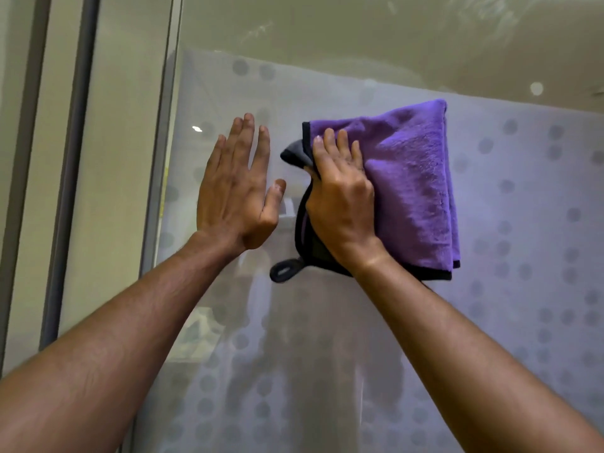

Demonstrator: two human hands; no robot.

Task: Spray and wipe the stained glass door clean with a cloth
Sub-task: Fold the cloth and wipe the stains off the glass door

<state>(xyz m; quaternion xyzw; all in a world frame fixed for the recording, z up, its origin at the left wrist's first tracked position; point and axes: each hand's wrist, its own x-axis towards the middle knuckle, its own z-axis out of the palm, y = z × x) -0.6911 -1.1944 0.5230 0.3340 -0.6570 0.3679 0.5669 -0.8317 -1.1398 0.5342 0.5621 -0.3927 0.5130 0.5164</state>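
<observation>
Head view, single frame. Item one: glass door, frosted band with a dot pattern, clear strip above; pale streaks show near the top edge. Item two: purple microfibre cloth, folded, black-edged, grey underside showing at its left corner, hanging loop at lower left. Position: flat against the frosted glass, right of centre. Long axis close to vertical, leaning slightly; loop end down, folded upper edge toward the clear strip. Item three: right hand, fingers curled over the cloth's left edge, pinning it to the pane. Item four: left hand, flat and spread, holding nothing, palm toward the glass just beside the cloth; whether it touches the glass is not certain. No spray bottle in view.

Handling note, as judgement: wiping stage. Best done with the palm spread wider over the fold for even pressure, overlapping strokes, working upward to the streaked strip, turning to a fresh face when damp.
</observation>
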